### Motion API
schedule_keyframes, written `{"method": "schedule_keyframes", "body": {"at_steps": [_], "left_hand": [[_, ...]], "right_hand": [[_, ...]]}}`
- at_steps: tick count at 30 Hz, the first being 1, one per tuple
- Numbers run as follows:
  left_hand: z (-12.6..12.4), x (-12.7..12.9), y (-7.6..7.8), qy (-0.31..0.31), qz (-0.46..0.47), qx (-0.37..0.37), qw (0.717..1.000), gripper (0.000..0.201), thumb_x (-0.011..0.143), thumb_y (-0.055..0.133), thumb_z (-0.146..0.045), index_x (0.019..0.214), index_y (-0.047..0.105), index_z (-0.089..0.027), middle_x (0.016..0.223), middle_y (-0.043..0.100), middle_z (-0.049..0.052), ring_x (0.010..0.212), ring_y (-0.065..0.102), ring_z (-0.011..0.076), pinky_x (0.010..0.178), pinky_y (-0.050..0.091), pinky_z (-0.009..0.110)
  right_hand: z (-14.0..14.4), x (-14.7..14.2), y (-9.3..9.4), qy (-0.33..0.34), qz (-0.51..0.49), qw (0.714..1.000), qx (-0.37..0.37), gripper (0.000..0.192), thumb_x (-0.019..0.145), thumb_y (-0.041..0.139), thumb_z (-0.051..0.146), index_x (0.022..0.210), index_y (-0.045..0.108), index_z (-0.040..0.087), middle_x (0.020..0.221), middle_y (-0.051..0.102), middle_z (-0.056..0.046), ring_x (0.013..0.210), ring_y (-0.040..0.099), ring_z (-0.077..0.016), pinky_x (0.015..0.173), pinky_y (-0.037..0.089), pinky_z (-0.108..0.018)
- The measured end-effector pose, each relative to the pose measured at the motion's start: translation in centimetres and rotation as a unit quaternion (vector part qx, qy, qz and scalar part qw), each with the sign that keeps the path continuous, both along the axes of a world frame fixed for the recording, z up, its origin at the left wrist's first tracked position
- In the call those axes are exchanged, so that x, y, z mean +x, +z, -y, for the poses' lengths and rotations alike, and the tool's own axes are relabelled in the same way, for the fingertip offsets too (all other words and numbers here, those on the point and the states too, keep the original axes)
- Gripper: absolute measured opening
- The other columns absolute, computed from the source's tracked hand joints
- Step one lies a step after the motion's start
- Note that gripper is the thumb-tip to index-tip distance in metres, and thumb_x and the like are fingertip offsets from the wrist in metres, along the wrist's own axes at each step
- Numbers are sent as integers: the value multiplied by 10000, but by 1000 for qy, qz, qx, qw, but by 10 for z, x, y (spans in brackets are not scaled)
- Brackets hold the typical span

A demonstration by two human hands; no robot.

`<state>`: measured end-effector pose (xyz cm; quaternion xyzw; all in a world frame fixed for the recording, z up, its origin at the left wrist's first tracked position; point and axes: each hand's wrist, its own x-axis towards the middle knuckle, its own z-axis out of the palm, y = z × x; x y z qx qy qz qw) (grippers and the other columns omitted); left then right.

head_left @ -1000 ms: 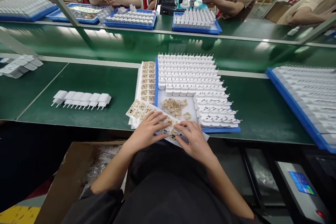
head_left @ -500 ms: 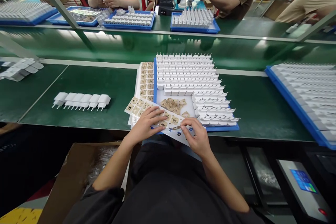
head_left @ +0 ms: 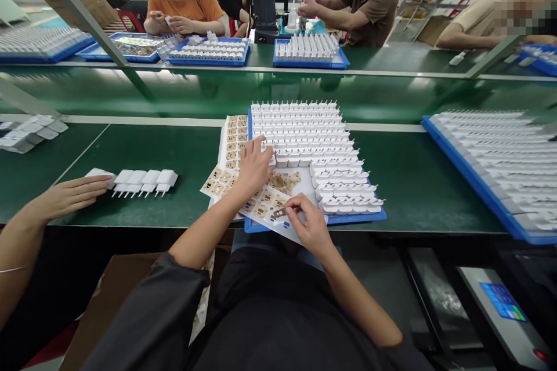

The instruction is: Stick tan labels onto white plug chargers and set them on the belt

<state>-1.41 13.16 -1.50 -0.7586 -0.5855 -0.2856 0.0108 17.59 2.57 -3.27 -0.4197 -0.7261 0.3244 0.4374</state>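
Observation:
My left hand (head_left: pixel 255 165) reaches forward over the sticker sheet (head_left: pixel 217 182) to the near rows of white plug adapters (head_left: pixel 300 127) in the blue tray (head_left: pixel 374 215); its fingertips touch one adapter at the row's left end. My right hand (head_left: pixel 307 223) pinches a small tan label (head_left: pixel 278 213) just peeled from the sheet at the tray's near edge. A heap of loose tan labels (head_left: pixel 285 181) lies on the tray's bare white patch. A second label sheet (head_left: pixel 232 139) lies left of the tray.
A co-worker's hand (head_left: pixel 72 194) at the left touches a row of white adapters (head_left: pixel 143 179) on the green bench. Another blue tray of adapters (head_left: pixel 496 156) sits at the right. People work at trays (head_left: pixel 307 49) across the belt. A machine panel (head_left: pixel 505 301) is at the lower right.
My left hand left the label sheet and moved forward to the adapter rows. My right hand lifted a label off the sheet. A co-worker's hand came in from the left.

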Motion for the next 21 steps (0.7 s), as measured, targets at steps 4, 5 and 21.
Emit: {"method": "schedule_keyframes", "body": {"at_steps": [4,5,21], "left_hand": [[26,-15,5,-57,249,-57,965,254,826,746,-299,1011,600,-205,1080,679,84,1010,647,255,888,531,397],[35,-17,6,-68,330,-81,938,306,819,761,-353,1030,590,-212,1064,680,68,954,661,223,831,549,353],[116,16,-26,-178,564,-168,789,397,916,711,-346,1302,665,-262,1311,709,90,1205,683,266,1054,560,417]], "right_hand": [[-3,4,0,-20,-76,995,-56,171,992,572,359,962,661,216,894,713,-53,817,677,-190,763,557,-337],[-3,5,2,-22,-97,993,-68,165,980,593,365,959,666,219,892,715,-49,821,681,-189,772,560,-338],[10,0,32,33,-283,954,-94,47,905,723,288,895,710,244,827,672,-19,786,650,-164,713,547,-287]]}}
